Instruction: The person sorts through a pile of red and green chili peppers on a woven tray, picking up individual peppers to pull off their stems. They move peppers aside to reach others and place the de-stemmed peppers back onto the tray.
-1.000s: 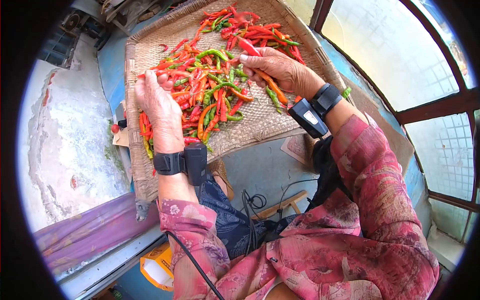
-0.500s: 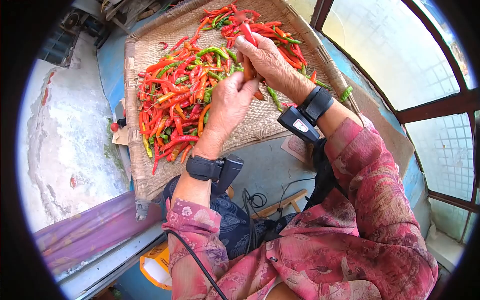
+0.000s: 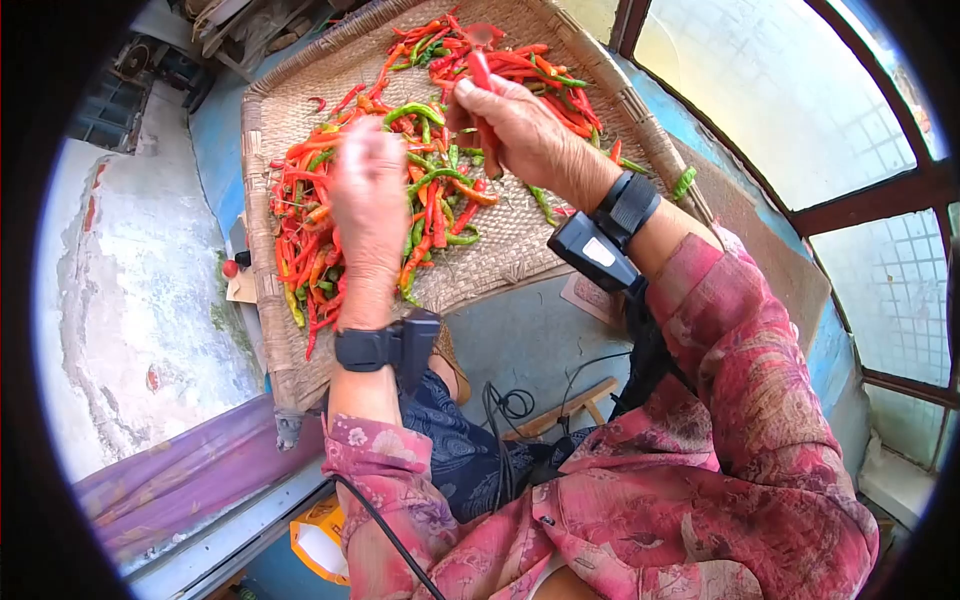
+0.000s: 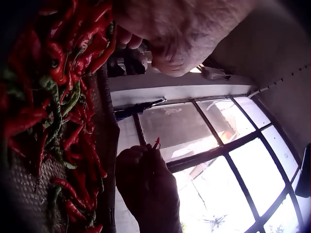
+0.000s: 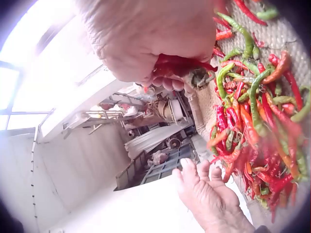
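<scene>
- Glossy long red chillies [image 3: 481, 70], one with a greenish stem cap [image 5: 199, 77], are pinched in the right hand's [image 3: 530, 132] grip.
- Left hand's [image 3: 370, 200] grip loosely spreads near slender red-orange-green chillies [image 3: 440, 190].

Windows [image 3: 780, 100], purple cloth [image 3: 200, 475], probably an orange box [image 3: 322, 540]

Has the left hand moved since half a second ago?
Yes, the left hand has moved away from the right hand, toward the left rim of the woven tray.
</scene>
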### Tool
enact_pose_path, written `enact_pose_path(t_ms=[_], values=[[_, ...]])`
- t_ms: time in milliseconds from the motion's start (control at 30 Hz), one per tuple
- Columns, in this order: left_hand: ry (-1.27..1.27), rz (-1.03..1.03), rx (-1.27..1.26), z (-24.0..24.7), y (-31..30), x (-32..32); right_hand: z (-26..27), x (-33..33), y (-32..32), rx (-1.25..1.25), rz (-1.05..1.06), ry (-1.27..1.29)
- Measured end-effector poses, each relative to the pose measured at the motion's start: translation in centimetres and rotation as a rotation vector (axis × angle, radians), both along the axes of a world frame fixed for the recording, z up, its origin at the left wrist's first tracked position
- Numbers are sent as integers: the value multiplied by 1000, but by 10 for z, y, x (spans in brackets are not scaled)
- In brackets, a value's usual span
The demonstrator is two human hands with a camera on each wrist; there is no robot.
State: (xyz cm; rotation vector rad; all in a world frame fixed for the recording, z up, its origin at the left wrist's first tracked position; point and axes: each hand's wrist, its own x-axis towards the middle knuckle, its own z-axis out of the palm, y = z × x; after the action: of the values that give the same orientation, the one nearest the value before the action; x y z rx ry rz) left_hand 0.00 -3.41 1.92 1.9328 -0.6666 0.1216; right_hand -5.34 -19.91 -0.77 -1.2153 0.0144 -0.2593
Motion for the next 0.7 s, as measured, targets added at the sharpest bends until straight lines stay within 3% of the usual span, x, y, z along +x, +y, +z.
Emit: enact_pose_path(t_ms=[67,100,133,200,233,267,300,333,400,467,600,667,700], values=[[100,-134,71,-6,-16,-26,6,-4,9,-10,61,89],[278,-262,-16,-23,-21,-26,7,-4,17,8,23,76],[136,-251,-6,-31,-27,-28,9,-3,25,26,-17,61],[224,-232,-11,-29,-27,-28,7,-6,20,-69,-17,87],[224,-232,-13,-25,-25,-26,0,-2,14,-386,-82,-97],[377,-246,-13,-21,-21,-21,-7,1,8,-702,-146,-284],[531,-258,-13,-17,-19,-18,-6,1,5,-446,-47,-145],[495,-220,-69,-15,-19,-17,-4,4,5,-210,4,-116],[465,-185,-149,-8,-8,-6,6,-2,1,93,-65,45],[381,-33,-156,-2,6,13,5,1,-7,340,-178,47],[-67,224,-210,-12,32,52,0,5,-23,268,-268,139],[-95,274,-153,-21,34,54,-1,3,-20,211,-275,202],[-123,326,-98,-20,32,50,-4,0,-17,-92,-180,46]])
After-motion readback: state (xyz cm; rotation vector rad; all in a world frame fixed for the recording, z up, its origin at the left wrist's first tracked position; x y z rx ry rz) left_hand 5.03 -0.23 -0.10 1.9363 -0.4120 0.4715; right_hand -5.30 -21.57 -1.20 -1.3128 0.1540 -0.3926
